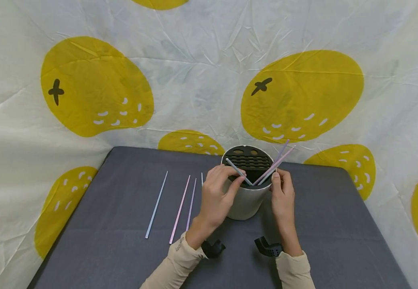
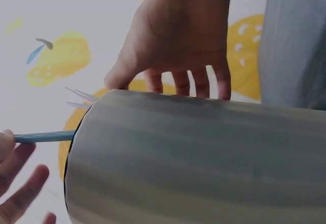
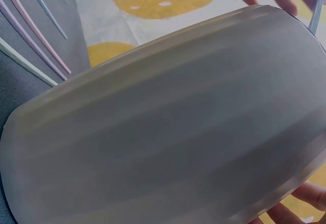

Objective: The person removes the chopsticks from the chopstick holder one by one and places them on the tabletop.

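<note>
A pale grey utensil holder (image 1: 245, 204) with a black slotted insert (image 1: 246, 154) stands upright on the dark table. My left hand (image 1: 216, 192) pinches a blue chopstick (image 1: 233, 165) between thumb and fingertips, its lower end inside the holder's front opening. In the left wrist view, the same blue chopstick (image 2: 46, 137) crosses the rim. My right hand (image 1: 284, 196) grips the holder's right side, thumb at the rim and fingers along the wall. Several pastel chopsticks (image 1: 281, 159) lean to the right out of the opening.
Left of the holder lie a blue chopstick (image 1: 156, 204), a pink one (image 1: 180, 208), a purple one (image 1: 191, 202) and a pale one (image 3: 25, 61). A white cloth (image 1: 194, 92) with yellow fruit prints hangs behind the grey-covered table (image 1: 122, 180).
</note>
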### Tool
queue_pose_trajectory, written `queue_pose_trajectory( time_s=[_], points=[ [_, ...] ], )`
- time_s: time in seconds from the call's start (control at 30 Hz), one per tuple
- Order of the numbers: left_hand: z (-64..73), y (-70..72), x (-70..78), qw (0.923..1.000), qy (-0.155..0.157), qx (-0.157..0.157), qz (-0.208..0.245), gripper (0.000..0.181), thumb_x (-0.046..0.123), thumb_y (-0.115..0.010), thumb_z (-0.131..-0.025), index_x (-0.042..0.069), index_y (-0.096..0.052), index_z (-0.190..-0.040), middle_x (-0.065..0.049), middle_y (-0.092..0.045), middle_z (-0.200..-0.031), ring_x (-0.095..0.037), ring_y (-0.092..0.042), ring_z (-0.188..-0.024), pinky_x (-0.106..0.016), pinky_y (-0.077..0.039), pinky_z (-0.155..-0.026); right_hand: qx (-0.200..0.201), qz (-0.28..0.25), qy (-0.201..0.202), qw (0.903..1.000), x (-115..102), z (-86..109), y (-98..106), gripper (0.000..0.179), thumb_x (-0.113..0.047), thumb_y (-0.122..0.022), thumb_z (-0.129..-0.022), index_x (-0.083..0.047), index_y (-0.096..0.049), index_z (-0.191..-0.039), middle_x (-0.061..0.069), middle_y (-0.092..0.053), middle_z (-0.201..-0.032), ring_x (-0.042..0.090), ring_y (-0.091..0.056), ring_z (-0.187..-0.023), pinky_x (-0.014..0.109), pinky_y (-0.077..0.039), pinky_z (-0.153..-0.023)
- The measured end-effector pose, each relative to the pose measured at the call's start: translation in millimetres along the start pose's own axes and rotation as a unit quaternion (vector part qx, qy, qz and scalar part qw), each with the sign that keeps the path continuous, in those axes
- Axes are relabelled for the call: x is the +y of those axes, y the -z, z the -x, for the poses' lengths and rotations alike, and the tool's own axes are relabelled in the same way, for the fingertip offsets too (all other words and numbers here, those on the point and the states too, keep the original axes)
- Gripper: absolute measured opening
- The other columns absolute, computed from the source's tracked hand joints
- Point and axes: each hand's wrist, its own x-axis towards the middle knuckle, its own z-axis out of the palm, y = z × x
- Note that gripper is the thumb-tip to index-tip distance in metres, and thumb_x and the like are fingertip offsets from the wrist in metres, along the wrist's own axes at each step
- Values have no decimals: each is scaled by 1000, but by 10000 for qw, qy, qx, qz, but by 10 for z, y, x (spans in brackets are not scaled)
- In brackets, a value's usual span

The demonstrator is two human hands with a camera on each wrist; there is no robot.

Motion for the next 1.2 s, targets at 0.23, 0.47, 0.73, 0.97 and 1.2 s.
queue_pose_trajectory(
  time_s=[0.23, 0.47, 0.73, 0.97, 1.2],
  points=[
    [-24, 56, -14, 9947, -346, 389, 885, 18, -5, -73, -93, 2, -70, -109, -13, -76, -104, -26, -74, -101, -36, -61, -91, -48, -12, -59, 10000, 10, -9, 3, 39, -36, -42, -112, -10, -60, -136, -4, -56, -104, 8, -54, -89, 19, -43, -79],
    [-66, 174, 6, 9880, -608, 793, 1180, 18, -9, -71, -92, -2, -69, -108, -17, -76, -101, -27, -75, -101, -39, -61, -93, -154, -56, -30, 9999, 7, -19, -16, 40, -37, -43, -113, -10, -59, -136, -7, -54, -103, 10, -53, -90, 20, -44, -79],
    [-119, 355, 68, 9732, -223, 866, 2120, 12, -11, -64, -97, -11, -62, -108, -25, -70, -100, -25, -76, -100, -36, -62, -93, -86, -73, -8, 9999, 48, -24, -41, 38, -35, -43, -112, -9, -61, -134, -10, -54, -98, 9, -54, -87, 21, -44, -78],
    [-150, 579, 103, 9527, 313, 1323, 2720, 17, -7, -61, -100, -20, -55, -110, -9, -74, -104, -21, -78, -97, -34, -63, -90, -85, -102, 1, 9999, 37, -21, -27, 38, -35, -43, -112, -10, -60, -135, -9, -54, -99, 11, -54, -89, 20, -44, -79],
    [-162, 787, 93, 9404, 901, 1576, 2876, 18, -10, -56, -101, -21, -54, -116, -7, -73, -102, -24, -79, -88, -40, -66, -74, -7, -111, 10, 9999, 24, 7, 0, 38, -38, -43, -112, -9, -60, -131, -6, -52, -93, 13, -54, -88, 21, -44, -78]
  ],
)
